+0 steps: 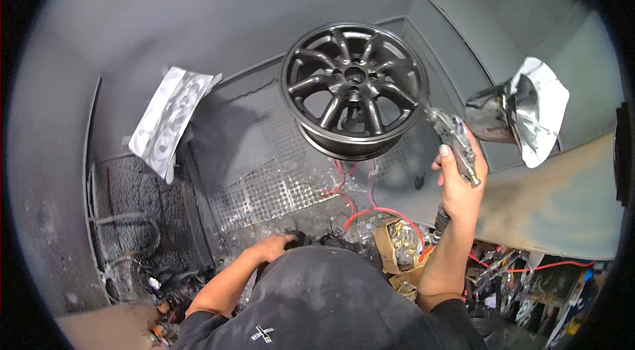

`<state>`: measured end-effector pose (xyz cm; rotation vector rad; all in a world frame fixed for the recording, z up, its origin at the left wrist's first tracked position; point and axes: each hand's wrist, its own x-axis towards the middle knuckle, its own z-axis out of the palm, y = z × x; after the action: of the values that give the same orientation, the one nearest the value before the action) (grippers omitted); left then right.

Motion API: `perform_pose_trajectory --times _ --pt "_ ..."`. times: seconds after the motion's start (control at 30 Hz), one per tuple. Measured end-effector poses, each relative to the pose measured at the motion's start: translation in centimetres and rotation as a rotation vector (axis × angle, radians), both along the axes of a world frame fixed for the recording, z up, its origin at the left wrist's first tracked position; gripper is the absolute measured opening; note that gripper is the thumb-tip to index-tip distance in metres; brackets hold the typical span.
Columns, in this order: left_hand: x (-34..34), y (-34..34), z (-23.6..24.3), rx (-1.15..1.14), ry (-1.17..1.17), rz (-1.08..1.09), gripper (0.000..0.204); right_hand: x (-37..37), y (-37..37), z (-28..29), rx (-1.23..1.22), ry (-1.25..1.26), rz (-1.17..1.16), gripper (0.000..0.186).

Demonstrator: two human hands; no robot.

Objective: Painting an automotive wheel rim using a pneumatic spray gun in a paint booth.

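Observation:
My right hand (461, 181) grips a metal spray gun (454, 136) with a hose below it, beside the right rim of a glossy black multi-spoke wheel (355, 75). The wheel is face up, raised above the floor. My left hand (276, 246) is low in front of me, its fingers curled round something dark that I cannot make out, partly hidden by my body.
White panels with dark blotches stand left (169, 118) and right (542, 105), inside grey booth walls (152, 6). Red hoses (390, 211) cross the perforated floor (251, 204). A cardboard box (382, 247), cluttered items and a tan panel (549, 211) lie lower right.

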<state>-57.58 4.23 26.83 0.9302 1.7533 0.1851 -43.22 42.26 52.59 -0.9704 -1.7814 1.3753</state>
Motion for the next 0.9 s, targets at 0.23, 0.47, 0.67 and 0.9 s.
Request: perform_pose_trajectory --times 0.23,0.47,0.67,0.9 --pt "3.8 -6.7 -2.2 0.138 0.106 0.201 0.062 -3.2 -6.2 0.7 -0.197 0.07 0.53 0.057" --pt "8.6 -16.2 -3.4 0.097 0.022 0.609 0.056 -0.5 -6.2 0.4 0.083 -0.095 0.168 0.054" --pt "10.6 -22.0 -5.2 0.149 0.048 0.571 0.055 1.5 -7.1 -0.2 0.276 -0.063 -0.135 0.045" --pt "12.9 -28.9 -4.8 0.303 0.113 0.406 0.056 4.3 -19.5 -0.6 0.115 -0.002 0.055 0.047"
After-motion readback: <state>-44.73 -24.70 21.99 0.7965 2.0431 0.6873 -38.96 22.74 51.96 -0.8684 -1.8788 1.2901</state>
